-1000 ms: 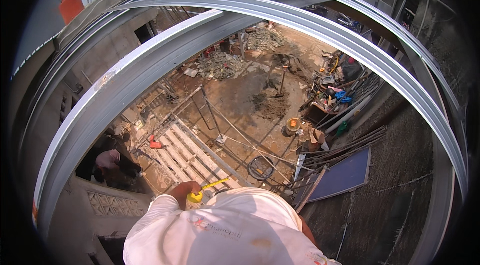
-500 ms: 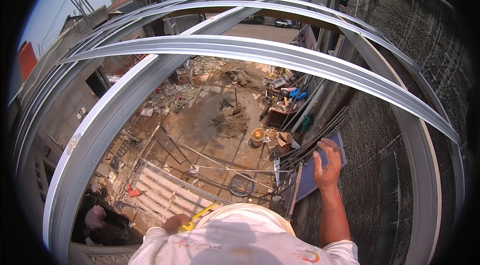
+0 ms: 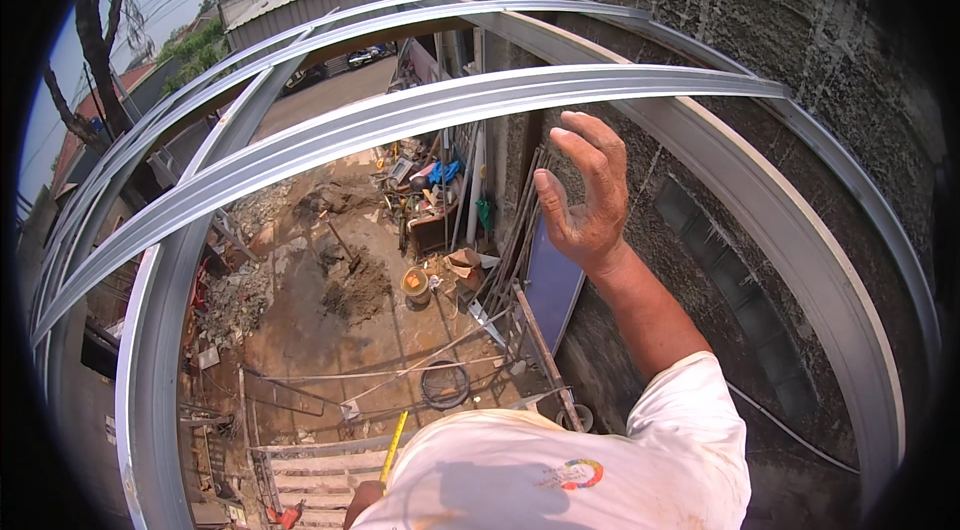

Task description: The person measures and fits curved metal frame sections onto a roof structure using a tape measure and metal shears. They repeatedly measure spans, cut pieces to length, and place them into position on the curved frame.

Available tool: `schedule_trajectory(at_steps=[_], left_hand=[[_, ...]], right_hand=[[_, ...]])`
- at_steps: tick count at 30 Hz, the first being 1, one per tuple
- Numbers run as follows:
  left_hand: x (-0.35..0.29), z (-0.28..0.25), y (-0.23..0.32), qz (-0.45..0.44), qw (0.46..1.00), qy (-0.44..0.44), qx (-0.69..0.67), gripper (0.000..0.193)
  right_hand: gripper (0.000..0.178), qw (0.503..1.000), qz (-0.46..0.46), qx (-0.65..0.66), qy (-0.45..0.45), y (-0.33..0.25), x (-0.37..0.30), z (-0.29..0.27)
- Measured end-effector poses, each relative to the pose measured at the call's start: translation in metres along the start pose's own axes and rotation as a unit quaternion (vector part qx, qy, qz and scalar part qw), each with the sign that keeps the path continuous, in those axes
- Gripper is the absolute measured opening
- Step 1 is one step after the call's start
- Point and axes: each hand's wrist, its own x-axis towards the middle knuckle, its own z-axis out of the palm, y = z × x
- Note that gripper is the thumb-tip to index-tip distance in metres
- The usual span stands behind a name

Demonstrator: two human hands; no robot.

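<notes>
My right hand (image 3: 590, 195) is raised in front of me, its fingers curved and apart, with nothing in it. It is just below a silvery metal roof batten (image 3: 460, 95) that crosses the view; I see no clear contact. Low in the picture, my left hand (image 3: 366, 498) is mostly hidden behind my shirt. It grips a tape measure, whose yellow blade (image 3: 396, 445) sticks up from it, a short length pulled out. The batten lies across two thick metal beams, a left beam (image 3: 160, 330) and a right beam (image 3: 760, 190).
More battens (image 3: 400, 15) span the frame beyond. Far below is a dirt yard with a sand pile (image 3: 360, 285), a bucket (image 3: 414, 284), a coiled hoop (image 3: 445, 385) and a slatted wooden platform (image 3: 320, 480). A rough grey wall (image 3: 840, 60) rises on the right.
The view has swung to the right. My right hand has risen toward the near batten, its fingers still apart. My left hand has sunk lower, keeping the tape measure.
</notes>
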Motion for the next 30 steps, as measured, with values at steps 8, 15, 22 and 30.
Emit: schedule_trajectory(at_steps=[8, 15, 22, 30], left_hand=[[0.03, -0.181, 0.226, 0.237, 0.891, 0.279, -0.27, 0.024], [0.031, -0.253, 0.412, 0.503, 0.715, 0.334, -0.352, 0.024], [0.021, -0.245, 0.517, 0.564, 0.695, 0.232, -0.382, 0.025], [0.0, -0.279, 0.614, 0.536, 0.616, 0.07, -0.573, 0.027]], right_hand=[[0.082, 0.832, 0.325, 0.312, -0.324, -0.123, -0.221, 0.044], [0.101, 0.832, 0.256, 0.418, -0.26, -0.146, -0.176, 0.035], [0.088, 0.909, 0.196, 0.336, -0.146, -0.115, -0.15, -0.048], [0.089, 0.91, 0.325, 0.089, -0.241, -0.106, -0.098, -0.17]])
